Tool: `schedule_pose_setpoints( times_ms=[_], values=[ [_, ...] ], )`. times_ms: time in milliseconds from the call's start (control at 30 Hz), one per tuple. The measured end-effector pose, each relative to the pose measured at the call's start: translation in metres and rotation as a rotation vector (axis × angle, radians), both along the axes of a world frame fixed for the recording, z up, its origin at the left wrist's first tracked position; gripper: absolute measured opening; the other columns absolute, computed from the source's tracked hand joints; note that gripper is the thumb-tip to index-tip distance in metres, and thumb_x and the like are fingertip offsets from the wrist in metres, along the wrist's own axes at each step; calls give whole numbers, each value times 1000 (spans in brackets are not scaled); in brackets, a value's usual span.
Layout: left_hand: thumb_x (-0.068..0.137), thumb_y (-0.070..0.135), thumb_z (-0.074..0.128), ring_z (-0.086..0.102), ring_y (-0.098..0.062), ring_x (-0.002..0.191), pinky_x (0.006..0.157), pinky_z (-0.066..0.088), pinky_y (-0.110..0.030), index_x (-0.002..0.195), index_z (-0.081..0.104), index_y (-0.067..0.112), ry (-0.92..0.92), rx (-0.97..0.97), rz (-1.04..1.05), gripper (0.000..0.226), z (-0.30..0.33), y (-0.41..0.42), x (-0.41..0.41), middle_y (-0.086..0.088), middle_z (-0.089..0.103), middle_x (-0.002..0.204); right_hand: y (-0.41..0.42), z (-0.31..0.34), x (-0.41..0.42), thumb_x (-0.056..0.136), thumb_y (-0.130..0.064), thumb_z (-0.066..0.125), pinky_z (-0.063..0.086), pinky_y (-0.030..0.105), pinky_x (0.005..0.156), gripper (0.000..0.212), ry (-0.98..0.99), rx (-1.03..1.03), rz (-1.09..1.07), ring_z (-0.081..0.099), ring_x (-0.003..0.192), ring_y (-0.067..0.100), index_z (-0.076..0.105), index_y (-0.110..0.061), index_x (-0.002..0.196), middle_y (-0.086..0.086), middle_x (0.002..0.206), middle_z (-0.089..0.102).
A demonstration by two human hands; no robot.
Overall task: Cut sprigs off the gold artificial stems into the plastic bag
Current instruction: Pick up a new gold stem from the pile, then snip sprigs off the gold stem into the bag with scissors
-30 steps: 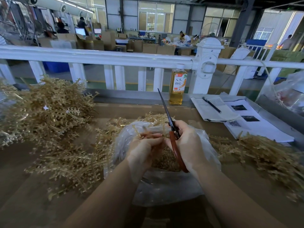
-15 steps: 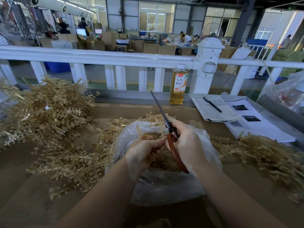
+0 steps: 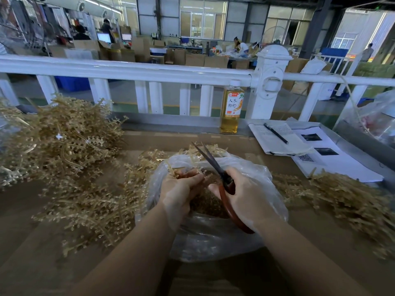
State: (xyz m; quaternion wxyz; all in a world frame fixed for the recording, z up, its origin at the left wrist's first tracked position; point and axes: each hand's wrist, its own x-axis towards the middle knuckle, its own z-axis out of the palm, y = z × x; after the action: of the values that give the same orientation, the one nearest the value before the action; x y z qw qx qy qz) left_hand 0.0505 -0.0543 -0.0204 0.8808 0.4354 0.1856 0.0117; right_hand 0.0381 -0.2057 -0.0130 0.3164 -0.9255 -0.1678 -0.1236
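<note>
At nine o'clock we see a heaped pile of gold stems [image 3: 62, 142] on the brown bench [image 3: 32, 263], with a flatter spread of stems [image 3: 94, 206] just beside the bag. At centre lies the clear plastic bag [image 3: 213, 238], mouth up, holding cut sprigs [image 3: 205, 206]. Our left hand [image 3: 179, 193] hangs over the bag's mouth, fingers curled round a gold stem [image 3: 174, 169] whose tip juts toward twelve o'clock. Our right hand [image 3: 245, 199], just beside it at three o'clock, grips the red-handled scissors [image 3: 226, 186]; the blades stand slightly parted, pointing toward eleven o'clock, above the bag. At twelve o'clock a bottle of amber drink [image 3: 230, 107] stands before the white railing [image 3: 128, 70]. Toward two o'clock lie a notebook [image 3: 280, 139] bearing a pen [image 3: 275, 133] and printed sheets [image 3: 333, 159]. At three o'clock a further heap of stems [image 3: 350, 199] lies on the bench.
</note>
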Motion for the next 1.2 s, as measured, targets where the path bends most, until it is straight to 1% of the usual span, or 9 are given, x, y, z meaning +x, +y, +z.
schedule_pose_setpoints(
  times_ms=[133, 233, 367, 500, 600, 733, 833, 1000, 1200],
  values=[
    [79, -18, 59, 67, -16, 52, 48, 54, -24, 84, 49, 3, -44, -48, 11, 24, -4, 1, 1, -7, 65, 61, -4, -10, 5, 85, -50, 65, 43, 20, 72, 32, 9, 45, 43, 57, 83, 7, 59, -22, 99, -9, 85, 62],
    [82, -19, 54, 66, -14, 51, 50, 55, -24, 76, 47, 6, -87, -87, 25, 26, -7, 2, 3, -3, 64, 53, -7, -12, 7, 84, -54, 62, 45, 21, 75, 35, 22, 11, 73, 57, 86, 7, 58, -26, 105, -10, 90, 62],
    [81, -21, 52, 65, -12, 51, 55, 57, -24, 73, 48, 7, -108, -115, 69, 30, -11, 2, 6, -4, 59, 61, -9, -14, 6, 84, -57, 60, 39, 14, 67, 36, 29, -49, 98, 54, 84, 5, 54, -30, 106, -11, 88, 59],
    [82, -22, 50, 63, -14, 57, 64, 59, -29, 75, 45, 9, -128, -157, 92, 32, -13, 2, 9, -6, 51, 72, -11, -15, 6, 84, -57, 60, 37, 18, 67, 35, 8, -80, 115, 53, 81, 7, 54, -29, 106, -11, 83, 56],
    [83, -22, 49, 61, -18, 67, 62, 59, -29, 74, 41, 10, -119, -233, 123, 34, -13, 3, 11, -7, 52, 74, -12, -17, 5, 85, -55, 60, 34, 20, 66, 30, 5, -88, 133, 50, 79, 8, 50, -31, 100, -13, 80, 52],
    [84, -20, 48, 61, -17, 68, 56, 58, -26, 75, 42, 11, -102, -284, 157, 32, -13, 4, 12, -5, 54, 74, -12, -18, 5, 86, -56, 58, 38, 23, 74, 36, 0, -124, 136, 51, 89, 10, 52, -29, 109, -10, 92, 56],
    [83, -20, 50, 61, -16, 67, 58, 58, -27, 74, 43, 11, -116, -236, 206, 34, -11, 1, 12, -5, 54, 73, -13, -18, 4, 86, -57, 57, 41, 25, 76, 37, -20, -138, 134, 51, 90, 11, 53, -28, 109, -9, 92, 56],
    [81, -21, 52, 60, -16, 63, 54, 57, -25, 74, 44, 12, -113, -175, 295, 34, -8, -2, 12, -5, 54, 70, -12, -22, 1, 86, -59, 53, 35, 22, 75, 42, -91, -184, 77, 50, 93, 11, 53, -27, 114, -9, 93, 54],
    [81, -22, 52, 63, -16, 63, 62, 58, -29, 72, 43, 13, -136, -165, 267, 37, -11, 0, 12, -5, 56, 70, -10, -24, 2, 86, -63, 49, 34, 21, 75, 45, -111, -225, 70, 50, 96, 12, 51, -29, 116, -7, 99, 58]
  ],
)
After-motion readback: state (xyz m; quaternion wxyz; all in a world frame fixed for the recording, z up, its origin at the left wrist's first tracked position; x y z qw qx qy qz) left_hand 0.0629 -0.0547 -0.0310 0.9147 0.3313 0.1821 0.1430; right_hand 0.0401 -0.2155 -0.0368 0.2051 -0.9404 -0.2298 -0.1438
